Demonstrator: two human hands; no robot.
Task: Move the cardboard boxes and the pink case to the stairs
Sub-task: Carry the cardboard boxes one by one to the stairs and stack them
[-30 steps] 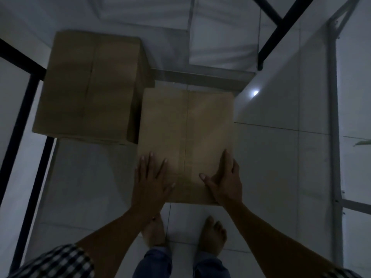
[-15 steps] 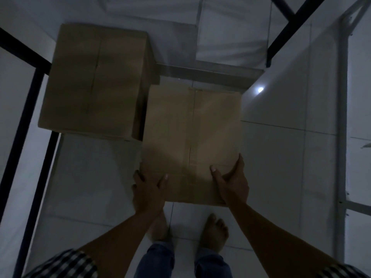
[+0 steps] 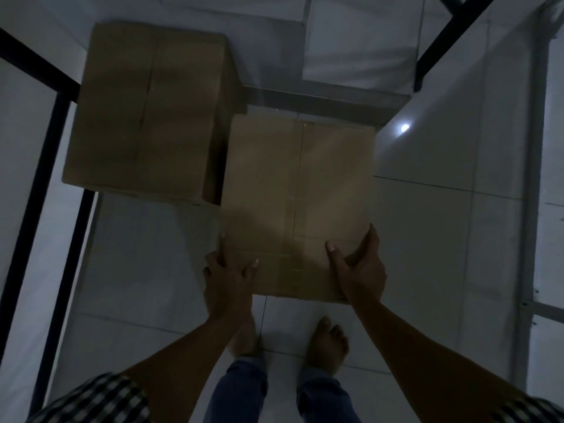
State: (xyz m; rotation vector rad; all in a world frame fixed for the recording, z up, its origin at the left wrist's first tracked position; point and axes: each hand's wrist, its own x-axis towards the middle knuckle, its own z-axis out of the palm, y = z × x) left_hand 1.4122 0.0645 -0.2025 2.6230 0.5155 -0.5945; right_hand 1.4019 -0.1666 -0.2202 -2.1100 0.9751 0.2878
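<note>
A closed cardboard box (image 3: 297,190) sits in front of me in dim light, its far edge by a stair step (image 3: 320,97). My left hand (image 3: 227,277) grips its near left corner, thumb on top and fingers down the side. My right hand (image 3: 361,267) grips the near right corner the same way. A second, taller cardboard box (image 3: 146,108) stands to the left, touching the first. No pink case is in view.
Black metal railing bars (image 3: 52,166) run along the left; another black bar (image 3: 451,35) crosses the upper right. A pale frame post (image 3: 532,178) stands on the right. White floor tiles (image 3: 427,239) surround the boxes. My bare feet (image 3: 328,343) stand just behind the box.
My left hand slid from lying flat on the box top to gripping the near left corner. My right hand shifted out to the near right corner. The box stays on the floor.
</note>
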